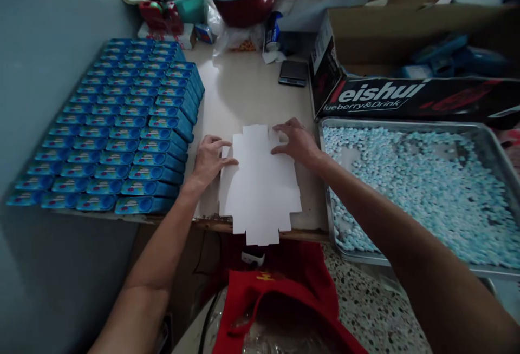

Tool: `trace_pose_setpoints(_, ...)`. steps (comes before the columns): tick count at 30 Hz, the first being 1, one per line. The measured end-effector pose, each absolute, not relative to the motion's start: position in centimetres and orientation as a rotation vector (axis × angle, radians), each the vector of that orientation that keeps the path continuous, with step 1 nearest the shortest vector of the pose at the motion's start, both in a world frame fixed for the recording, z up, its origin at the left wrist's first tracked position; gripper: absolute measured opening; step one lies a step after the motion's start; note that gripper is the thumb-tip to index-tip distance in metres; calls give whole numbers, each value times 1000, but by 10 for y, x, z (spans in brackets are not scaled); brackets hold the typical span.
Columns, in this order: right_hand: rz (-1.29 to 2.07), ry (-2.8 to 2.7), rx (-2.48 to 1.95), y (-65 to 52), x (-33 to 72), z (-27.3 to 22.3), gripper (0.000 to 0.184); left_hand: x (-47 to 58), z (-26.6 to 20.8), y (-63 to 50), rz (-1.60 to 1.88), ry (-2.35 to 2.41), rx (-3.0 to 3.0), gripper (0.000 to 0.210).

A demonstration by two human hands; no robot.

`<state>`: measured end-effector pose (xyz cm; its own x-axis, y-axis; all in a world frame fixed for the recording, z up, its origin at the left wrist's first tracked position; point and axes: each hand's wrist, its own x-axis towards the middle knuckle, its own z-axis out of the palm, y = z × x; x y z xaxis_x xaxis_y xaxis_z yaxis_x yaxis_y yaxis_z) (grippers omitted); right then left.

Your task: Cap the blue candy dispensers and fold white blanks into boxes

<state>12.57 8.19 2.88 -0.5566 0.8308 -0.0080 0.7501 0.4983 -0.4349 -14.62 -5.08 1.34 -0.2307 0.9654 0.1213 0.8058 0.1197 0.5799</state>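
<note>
A flat white cardboard box blank with notched flaps lies on the table, its near flap reaching past the front edge. At its upper left side is my left hand, thumb and fingers apart, the tips touching the card's edge. My right hand rests at the upper right flap with thumb and fingers spread over the card. Neither hand is closed around the blank.
Rows of small blue boxes stand at left beside the wall. At right, a metal tray holds many pale blue pieces, with a black carton behind. A small scale, red bowl and green tub are farther back.
</note>
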Motion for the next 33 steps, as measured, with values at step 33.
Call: trace_pose_setpoints(33,1234,-2083,-1227,26,102,48,30,-107,41,-61,1240,1493,772,47)
